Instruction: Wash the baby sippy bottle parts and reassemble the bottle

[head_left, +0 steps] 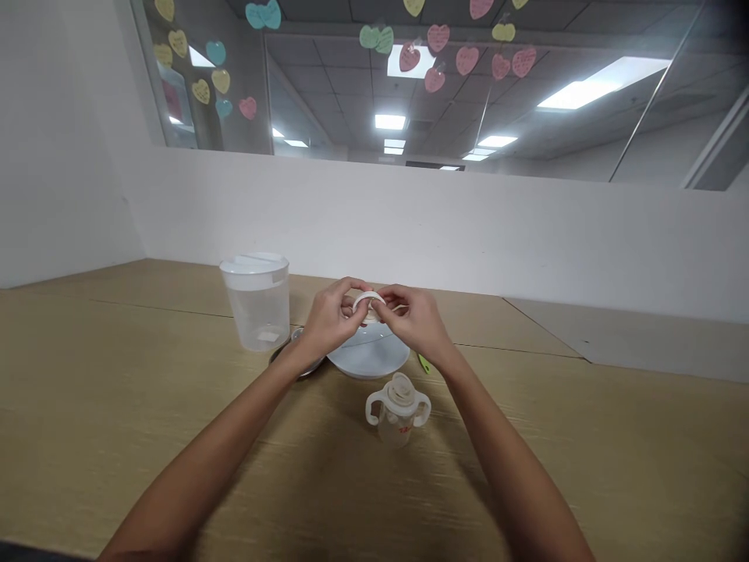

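A small white ring-shaped part (369, 296) is pinched between my two hands, above a white bowl (368, 359). My left hand (331, 316) grips its left side with thumb and fingers. On the other side, my right hand (417, 316) holds it the same way, thumb toward the middle. Whether it is a cap or a collar, I cannot make out. Nearer to me, a clear baby bottle (393, 428) with two white handles stands upright on the table, a pale piece (402, 389) on its top.
At the back left stands a translucent bucket (257, 312) with a white lid. A dark round dish (307, 370) lies partly behind my left wrist. A green handle end (424, 364) shows beside the bowl. The wooden table (146, 390) meets a white wall behind.
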Demonstrator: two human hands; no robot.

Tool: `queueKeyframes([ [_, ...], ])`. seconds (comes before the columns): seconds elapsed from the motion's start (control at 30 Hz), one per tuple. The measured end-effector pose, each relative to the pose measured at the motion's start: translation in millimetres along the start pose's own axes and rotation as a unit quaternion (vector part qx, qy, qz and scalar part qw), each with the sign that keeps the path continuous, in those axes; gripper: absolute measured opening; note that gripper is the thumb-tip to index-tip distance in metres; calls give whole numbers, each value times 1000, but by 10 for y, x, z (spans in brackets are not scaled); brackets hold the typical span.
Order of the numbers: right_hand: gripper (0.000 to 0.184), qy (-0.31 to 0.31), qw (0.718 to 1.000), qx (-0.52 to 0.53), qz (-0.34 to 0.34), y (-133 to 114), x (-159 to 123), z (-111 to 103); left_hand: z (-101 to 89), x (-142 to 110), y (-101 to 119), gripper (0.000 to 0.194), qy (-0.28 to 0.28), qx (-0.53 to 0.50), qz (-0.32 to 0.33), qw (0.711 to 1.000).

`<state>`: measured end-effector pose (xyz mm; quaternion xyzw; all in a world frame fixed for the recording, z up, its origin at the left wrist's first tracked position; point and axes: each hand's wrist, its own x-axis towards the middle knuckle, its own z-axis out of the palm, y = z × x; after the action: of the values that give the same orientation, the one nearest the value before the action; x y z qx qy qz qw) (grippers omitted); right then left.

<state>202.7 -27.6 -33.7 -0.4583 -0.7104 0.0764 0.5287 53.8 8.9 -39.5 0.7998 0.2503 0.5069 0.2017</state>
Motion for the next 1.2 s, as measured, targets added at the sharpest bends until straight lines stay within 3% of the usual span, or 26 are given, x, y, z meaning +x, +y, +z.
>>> queueKeyframes([
  [0.13, 13, 46, 996, -71, -20, 6, -11, 56, 50, -19, -14, 14, 58, 82, 56, 993],
  [0.23, 12, 37, 997, -63, -17, 15, -8, 39, 52, -22, -15, 13, 64, 81, 77, 992],
  [0.4, 28, -60, 996, 61, 28, 48, 23, -112, 61, 21, -60, 21, 29, -71, -15, 997],
  [0.5, 40, -91, 980, 163, 69, 79, 43, -198, 72, 56, -67, 25, 5, -244, -97, 965],
  [0.6, 40, -99, 980, 165, 61, 96, 51, -235, 77, 71, -35, 24, -8, -377, -173, 910],
  [0.7, 35, -111, 987, 116, 27, 85, 47, -243, 74, 68, -7, 21, -18, -439, -206, 874],
  [0.87, 29, -108, 994, 24, -24, 68, 37, -242, 81, 58, -23, 13, -31, -473, -222, 852],
  [1.03, 20, -78, 996, 11, -47, 73, 24, -204, 51, 65, -44, 14, -56, -454, -219, 862],
  [1.2, 15, -77, 996, 1, -45, 26, 7, -202, -79, 77, 15, 34, -99, -319, -182, 925],
])
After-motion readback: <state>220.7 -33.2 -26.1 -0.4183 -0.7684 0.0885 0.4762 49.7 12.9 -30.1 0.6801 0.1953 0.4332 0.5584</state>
